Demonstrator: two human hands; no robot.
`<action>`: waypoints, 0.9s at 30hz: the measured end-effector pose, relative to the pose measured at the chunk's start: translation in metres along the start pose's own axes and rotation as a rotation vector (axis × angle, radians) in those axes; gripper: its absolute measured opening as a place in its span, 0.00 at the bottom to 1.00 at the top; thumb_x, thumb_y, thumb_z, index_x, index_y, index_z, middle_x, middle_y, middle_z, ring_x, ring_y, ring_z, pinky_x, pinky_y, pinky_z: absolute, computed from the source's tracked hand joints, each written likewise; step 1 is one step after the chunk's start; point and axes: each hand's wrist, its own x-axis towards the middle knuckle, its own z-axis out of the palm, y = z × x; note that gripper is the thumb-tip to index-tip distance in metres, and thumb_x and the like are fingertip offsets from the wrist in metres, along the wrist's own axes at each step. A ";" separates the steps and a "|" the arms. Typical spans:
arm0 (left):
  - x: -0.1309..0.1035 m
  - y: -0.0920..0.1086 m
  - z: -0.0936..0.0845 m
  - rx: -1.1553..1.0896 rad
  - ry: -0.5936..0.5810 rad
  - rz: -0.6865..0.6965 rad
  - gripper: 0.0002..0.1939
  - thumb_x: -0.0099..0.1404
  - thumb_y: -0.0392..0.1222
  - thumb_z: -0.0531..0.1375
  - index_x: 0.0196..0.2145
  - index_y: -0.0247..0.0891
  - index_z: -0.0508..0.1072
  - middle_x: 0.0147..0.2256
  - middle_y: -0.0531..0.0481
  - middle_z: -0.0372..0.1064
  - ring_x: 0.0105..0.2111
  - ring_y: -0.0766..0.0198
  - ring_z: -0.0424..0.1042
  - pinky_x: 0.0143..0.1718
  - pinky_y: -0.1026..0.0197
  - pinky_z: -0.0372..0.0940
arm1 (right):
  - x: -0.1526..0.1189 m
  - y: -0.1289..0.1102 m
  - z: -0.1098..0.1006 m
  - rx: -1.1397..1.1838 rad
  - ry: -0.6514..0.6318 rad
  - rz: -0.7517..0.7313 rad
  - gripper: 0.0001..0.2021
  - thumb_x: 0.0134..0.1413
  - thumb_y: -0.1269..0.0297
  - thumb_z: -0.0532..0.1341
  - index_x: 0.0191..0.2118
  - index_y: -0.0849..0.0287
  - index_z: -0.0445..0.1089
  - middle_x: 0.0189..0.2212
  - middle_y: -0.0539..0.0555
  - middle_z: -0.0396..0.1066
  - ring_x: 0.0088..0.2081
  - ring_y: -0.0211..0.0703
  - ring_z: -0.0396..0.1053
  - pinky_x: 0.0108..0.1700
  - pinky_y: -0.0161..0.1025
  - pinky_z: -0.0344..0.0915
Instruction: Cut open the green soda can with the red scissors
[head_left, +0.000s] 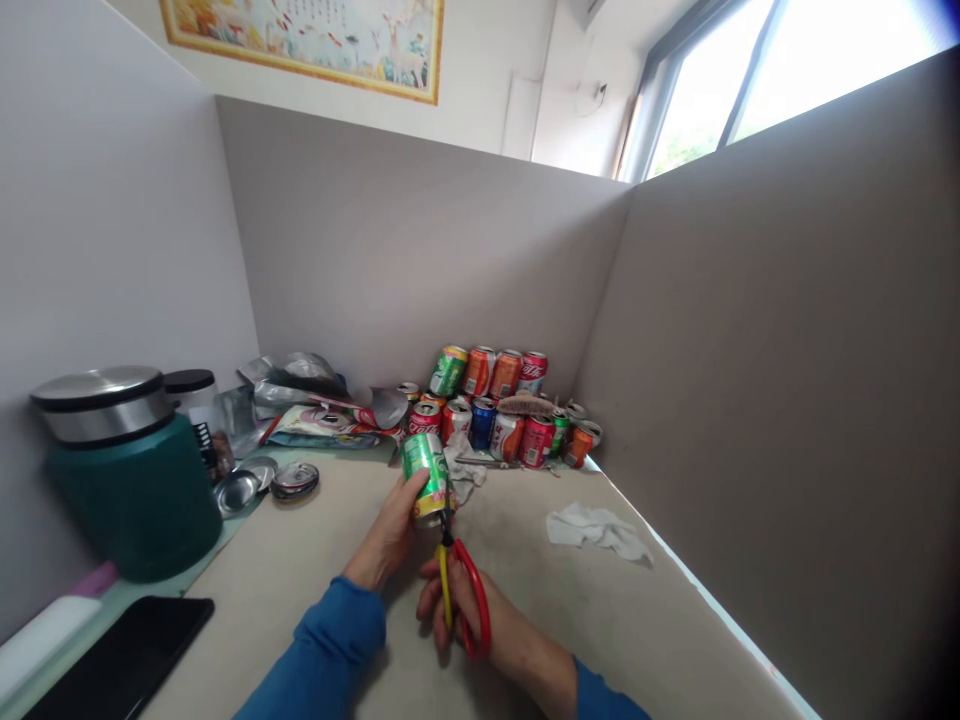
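Observation:
A green and yellow can (424, 462) is tilted above the middle of the table, and my left hand (391, 532) grips it from its left side. My right hand (461, 600) has its fingers in the handles of scissors (448, 538) with one red and one yellow handle. The dark blades point up and lie against the lower right part of the can. Whether they have cut into the metal cannot be made out. Behind the can, several soda cans (507, 437) stand stacked in two rows.
Crumpled white tissue (598, 530) lies on the table (525, 600) at the right. Cut can ends (295, 481) and wrappers (322, 425) are at the left, near a teal jar (135, 490). A black phone (124, 655) lies front left. Grey partitions (420, 240) enclose the table.

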 end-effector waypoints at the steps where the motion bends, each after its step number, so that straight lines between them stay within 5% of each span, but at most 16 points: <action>1: 0.000 0.000 0.000 0.000 -0.011 0.011 0.16 0.65 0.46 0.60 0.47 0.34 0.68 0.29 0.46 0.75 0.24 0.60 0.75 0.27 0.59 0.71 | 0.000 0.002 0.001 -0.014 0.021 -0.013 0.39 0.51 0.26 0.50 0.47 0.61 0.65 0.30 0.52 0.71 0.18 0.32 0.62 0.20 0.31 0.55; 6: -0.002 0.002 -0.002 0.001 -0.044 0.062 0.20 0.62 0.47 0.62 0.48 0.35 0.69 0.31 0.46 0.75 0.26 0.58 0.76 0.28 0.58 0.72 | -0.002 0.010 0.006 -0.078 0.067 -0.080 0.33 0.56 0.30 0.50 0.44 0.60 0.64 0.24 0.48 0.68 0.17 0.31 0.61 0.20 0.30 0.56; 15: -0.001 0.005 -0.006 -0.042 -0.033 0.112 0.20 0.56 0.49 0.66 0.42 0.33 0.72 0.44 0.40 0.76 0.34 0.56 0.78 0.34 0.56 0.73 | -0.008 -0.009 0.015 -0.185 0.150 -0.071 0.32 0.53 0.29 0.52 0.36 0.59 0.63 0.17 0.45 0.63 0.16 0.31 0.56 0.19 0.30 0.54; 21: -0.002 0.008 -0.005 -0.118 0.015 0.125 0.17 0.58 0.44 0.66 0.43 0.33 0.74 0.41 0.42 0.78 0.44 0.55 0.78 0.44 0.58 0.72 | -0.008 -0.008 0.016 -0.210 0.165 -0.012 0.34 0.52 0.28 0.51 0.35 0.60 0.64 0.14 0.44 0.62 0.15 0.32 0.56 0.18 0.30 0.53; 27: -0.002 0.008 -0.005 -0.125 0.023 0.131 0.18 0.61 0.48 0.64 0.45 0.34 0.73 0.42 0.42 0.77 0.37 0.56 0.79 0.39 0.57 0.73 | -0.009 -0.006 0.018 -0.127 0.149 0.045 0.36 0.46 0.25 0.53 0.36 0.60 0.64 0.12 0.41 0.60 0.13 0.31 0.54 0.16 0.29 0.51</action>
